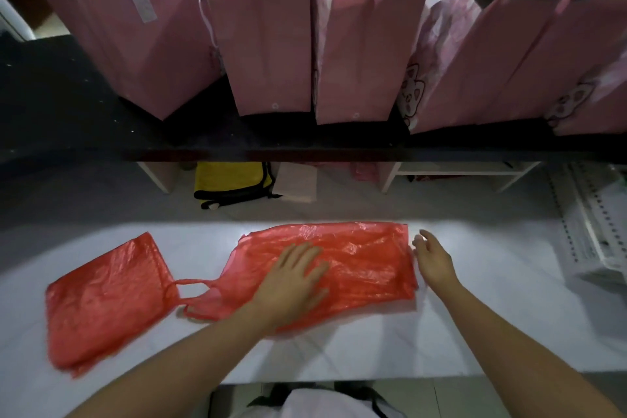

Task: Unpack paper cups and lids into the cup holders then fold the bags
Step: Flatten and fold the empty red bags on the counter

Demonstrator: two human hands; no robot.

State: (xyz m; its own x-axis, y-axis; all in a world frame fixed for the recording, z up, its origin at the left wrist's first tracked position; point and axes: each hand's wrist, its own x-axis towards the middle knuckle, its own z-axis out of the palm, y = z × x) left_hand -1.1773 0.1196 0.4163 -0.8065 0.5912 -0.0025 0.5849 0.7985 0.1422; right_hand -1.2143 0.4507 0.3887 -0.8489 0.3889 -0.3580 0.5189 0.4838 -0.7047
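A red plastic bag [366, 258] lies spread flat on the white table [339, 349], its handles pointing left. My left hand [291, 282] presses flat on its middle with straight fingers. My right hand [432, 258] is at the bag's right edge, fingers loosely bent beside the plastic; I cannot tell whether it pinches the edge. A second red bag [101, 299], folded into a flat packet, lies to the left, touching the handles of the first.
Several pink paper bags [271, 54] with white handles stand in a row on a dark shelf [68, 105] behind the table. Under the shelf lie a yellow-and-black cloth [234, 180] and a white packet. White perforated strips [590, 224] lie at the far right.
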